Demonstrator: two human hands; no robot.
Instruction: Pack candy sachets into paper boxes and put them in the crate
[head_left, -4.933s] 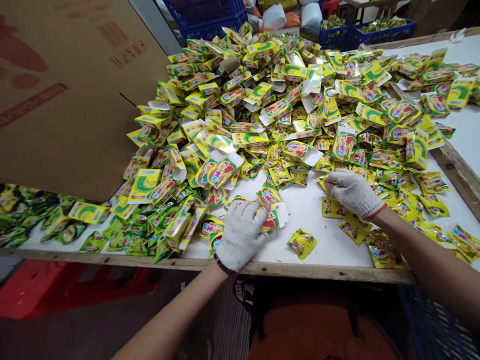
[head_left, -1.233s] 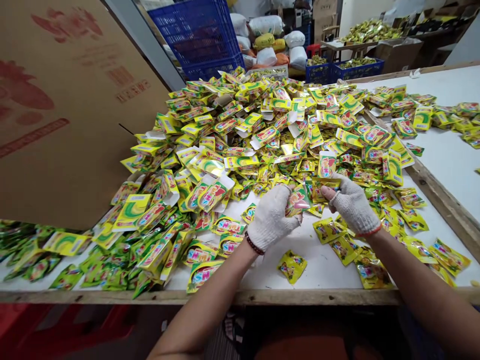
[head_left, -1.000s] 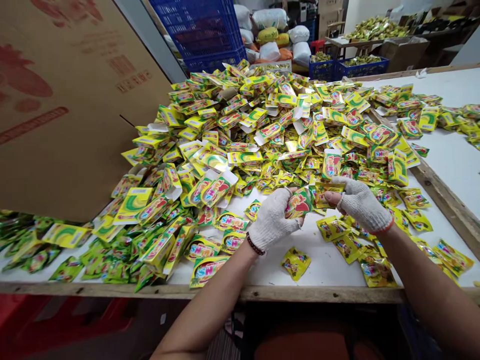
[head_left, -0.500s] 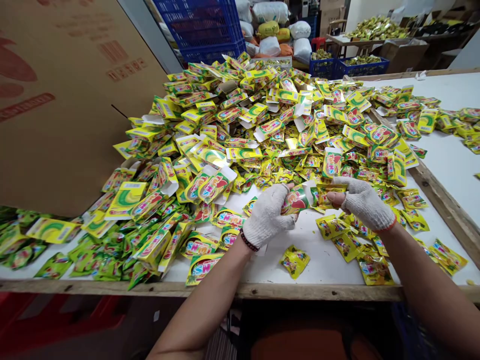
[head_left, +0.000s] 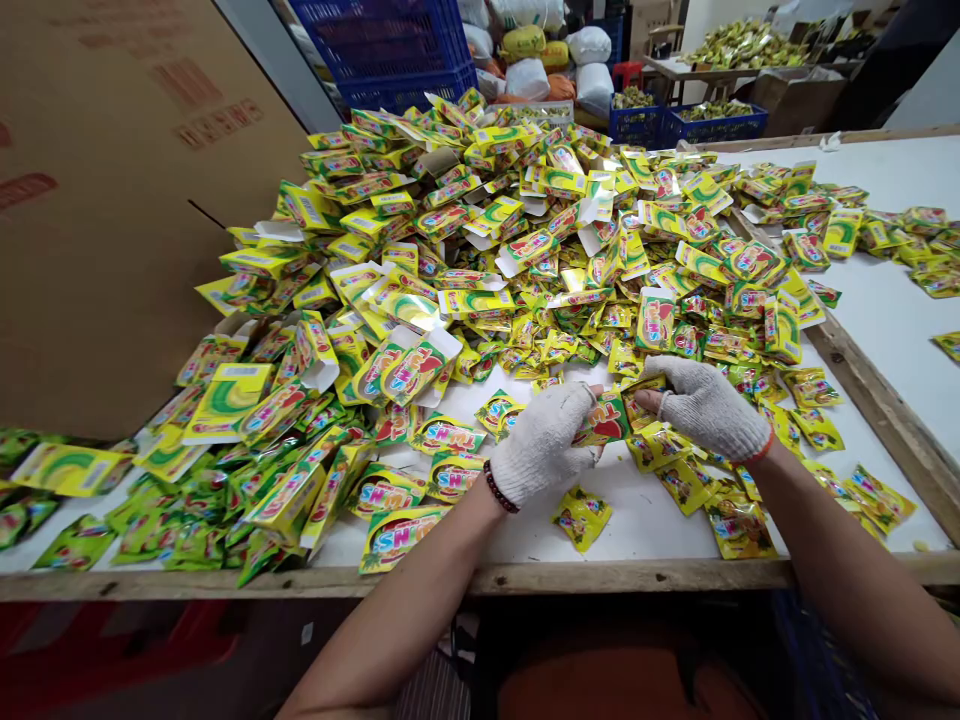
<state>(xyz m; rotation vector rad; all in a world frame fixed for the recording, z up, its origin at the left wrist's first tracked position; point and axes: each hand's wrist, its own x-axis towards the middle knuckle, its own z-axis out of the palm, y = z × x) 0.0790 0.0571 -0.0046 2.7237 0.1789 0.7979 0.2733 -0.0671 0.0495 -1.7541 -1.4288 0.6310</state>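
Observation:
My left hand [head_left: 547, 445], in a white fingerless-tip glove with a beaded bracelet at the wrist, is closed around a small green and yellow candy box [head_left: 606, 418]. The box lies on its side, just above the white table. Close to its right end, my right hand [head_left: 709, 405], gloved the same way, pinches a yellow candy sachet [head_left: 642, 392] between thumb and fingers. Whether the sachet's tip is inside the box I cannot tell. Below the hands a single yellow sachet [head_left: 582, 518] lies flat, and several more sachets [head_left: 686, 482] lie under my right hand.
Behind my hands rises a large heap of candy boxes [head_left: 480, 215] mixed with sachets. Green sachets [head_left: 180, 510] spread at the left beside a big cardboard carton [head_left: 112, 260]. A wooden strip [head_left: 877, 400] crosses the table at right. Blue crates [head_left: 390, 45] stand behind.
My right hand has come closer to the box, and less of the sachet shows between the hands. The box's pale end flap is no longer visible. The camera view has shifted slightly.

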